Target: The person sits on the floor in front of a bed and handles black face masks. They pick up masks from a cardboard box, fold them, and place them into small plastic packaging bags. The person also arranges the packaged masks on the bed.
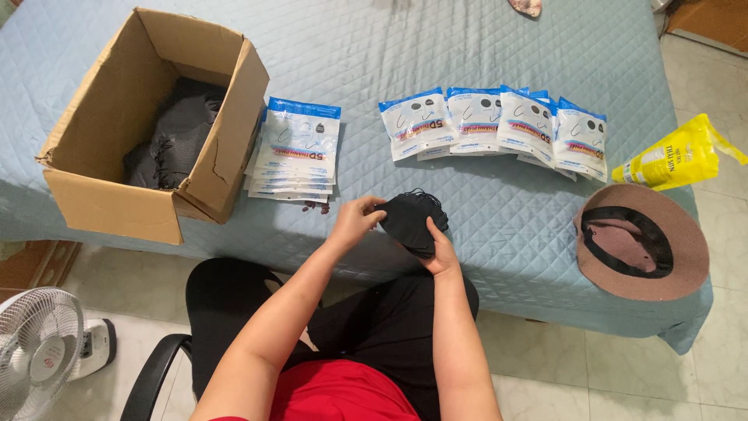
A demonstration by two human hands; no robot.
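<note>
1. The left hand (354, 221) closes its fingers on the left edge of a small stack of black face masks (411, 222), thumb on top.
2. The right hand (441, 253) grips the same stack from below and from the right, its fingers curled under the lower edge.
3. The black face masks are held between both hands just above the near edge of the bed (499, 226), which is covered in a pale blue quilted sheet; thin ear loops stick up at the top of the stack.
4. To the left of the hands, a pile of white and blue flat pouches (296, 152) lies on the bed, touching the side of an open cardboard box (109, 199).
5. Inside the box lies a heap of dark masks (179, 132).
6. Beyond the hands, a row of overlapping pouches (499, 125) of the same kind fans across the bed.
7. To the right, a brown brimmed hat (643, 242) rests upside down near the bed's corner, with a yellow packet (674, 156) just beyond it.
8. A white fan (35, 343) stands on the tiled floor at lower left.
</note>
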